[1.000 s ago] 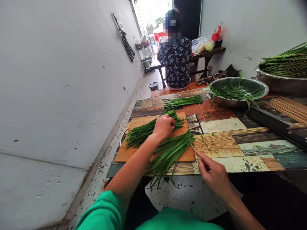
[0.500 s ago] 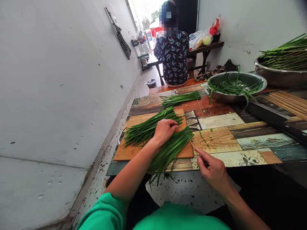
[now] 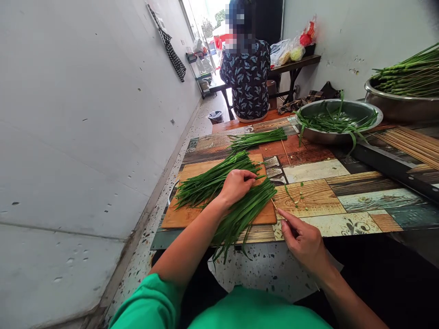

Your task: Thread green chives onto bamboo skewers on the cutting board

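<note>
On the wooden cutting board [image 3: 171,220] lies a thick pile of long green garlic chives [image 3: 209,180]. A second fan of garlic chives [image 3: 247,208] slants over the board's right part, its leaf tips hanging past the table's front edge. My left hand [image 3: 236,186] is between the two, thumb and forefinger pinched at the cut ends of some chives. Nearer the table edge, my right hand [image 3: 303,235] is closed round a thin wooden skewer [image 3: 274,205], whose upper part goes in at the near fan's cut ends.
Behind the board lies another chive bunch [image 3: 259,138]. To the right are a metal bowl [image 3: 320,136] of loose leaves, a knife [image 3: 394,172], wooden skewers [image 3: 411,144] and a larger basin [image 3: 404,107] of green stalks. A person [image 3: 245,84] sits ahead, back turned.
The view has shifted very slightly. Both hands keep nearly the same places, the left pinching at the chives and the right on the skewer.
</note>
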Available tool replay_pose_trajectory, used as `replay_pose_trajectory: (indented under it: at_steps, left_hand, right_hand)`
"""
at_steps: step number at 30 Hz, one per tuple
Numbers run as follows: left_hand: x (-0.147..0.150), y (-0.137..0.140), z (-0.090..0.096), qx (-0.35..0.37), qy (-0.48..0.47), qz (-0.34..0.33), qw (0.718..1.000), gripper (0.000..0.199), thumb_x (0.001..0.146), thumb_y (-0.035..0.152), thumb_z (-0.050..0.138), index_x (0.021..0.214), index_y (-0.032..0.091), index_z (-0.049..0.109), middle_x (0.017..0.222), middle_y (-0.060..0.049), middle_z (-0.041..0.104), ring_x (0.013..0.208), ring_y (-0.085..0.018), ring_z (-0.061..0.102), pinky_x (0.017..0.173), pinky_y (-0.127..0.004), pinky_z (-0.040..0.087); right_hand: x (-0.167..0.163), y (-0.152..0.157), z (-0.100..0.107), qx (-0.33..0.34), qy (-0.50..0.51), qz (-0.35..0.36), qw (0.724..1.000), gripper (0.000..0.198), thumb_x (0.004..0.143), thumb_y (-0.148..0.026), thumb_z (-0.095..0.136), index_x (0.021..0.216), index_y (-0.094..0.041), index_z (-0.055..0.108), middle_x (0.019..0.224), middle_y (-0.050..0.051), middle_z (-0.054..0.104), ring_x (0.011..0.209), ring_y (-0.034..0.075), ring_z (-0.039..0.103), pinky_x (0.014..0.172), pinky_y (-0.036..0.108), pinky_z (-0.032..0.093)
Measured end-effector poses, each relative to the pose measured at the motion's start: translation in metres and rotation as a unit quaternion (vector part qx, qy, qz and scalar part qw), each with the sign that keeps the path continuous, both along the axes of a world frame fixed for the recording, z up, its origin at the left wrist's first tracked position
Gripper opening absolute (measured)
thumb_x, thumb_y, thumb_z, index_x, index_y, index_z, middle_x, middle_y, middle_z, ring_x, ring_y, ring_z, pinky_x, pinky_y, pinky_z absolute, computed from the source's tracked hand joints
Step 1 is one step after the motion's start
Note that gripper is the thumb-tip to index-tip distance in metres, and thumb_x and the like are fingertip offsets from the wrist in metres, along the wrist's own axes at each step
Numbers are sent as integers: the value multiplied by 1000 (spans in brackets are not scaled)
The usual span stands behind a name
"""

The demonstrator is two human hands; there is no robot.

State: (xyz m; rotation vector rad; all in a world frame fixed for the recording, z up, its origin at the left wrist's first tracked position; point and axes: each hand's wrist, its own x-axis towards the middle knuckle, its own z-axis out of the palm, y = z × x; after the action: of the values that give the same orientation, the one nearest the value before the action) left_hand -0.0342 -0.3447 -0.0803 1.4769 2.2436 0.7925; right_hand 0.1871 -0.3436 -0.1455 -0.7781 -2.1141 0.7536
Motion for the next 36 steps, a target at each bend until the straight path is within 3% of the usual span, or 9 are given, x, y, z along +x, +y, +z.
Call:
replay_pose_trajectory:
  at_steps: [7, 23, 36]
  left_hand:
    - [2, -1, 1, -8, 0, 2, 1000, 22, 80, 18, 60, 95, 16, 75, 81, -1, 74, 70, -13, 64, 71, -23, 48]
    - [5, 0, 2, -4, -7, 27, 1000, 22, 79, 19, 60, 95, 14, 75, 78, -2, 74, 65, -11, 61, 68, -22, 46]
    - [5, 0, 1, -5, -5, 22, 1000, 21, 78, 19, 62, 92, 15, 76, 72, -1, 72, 60, -11, 58, 63, -21, 44]
  right_hand:
    - [-1, 0, 2, -19, 0, -5, 1000, 34, 86, -23, 47, 110, -18, 70, 95, 6, 75, 72, 16, 72, 63, 22, 58]
    - [-2, 0, 3, 9, 10, -1, 1000, 33, 86, -21, 47, 108, -16, 71, 96, 7, 75, 77, 17, 73, 67, 22, 58]
    - [-1, 1, 5, -5, -2, 5, 1000, 34, 86, -23, 47, 109, -18, 71, 98, 6, 74, 78, 17, 73, 73, 24, 59]
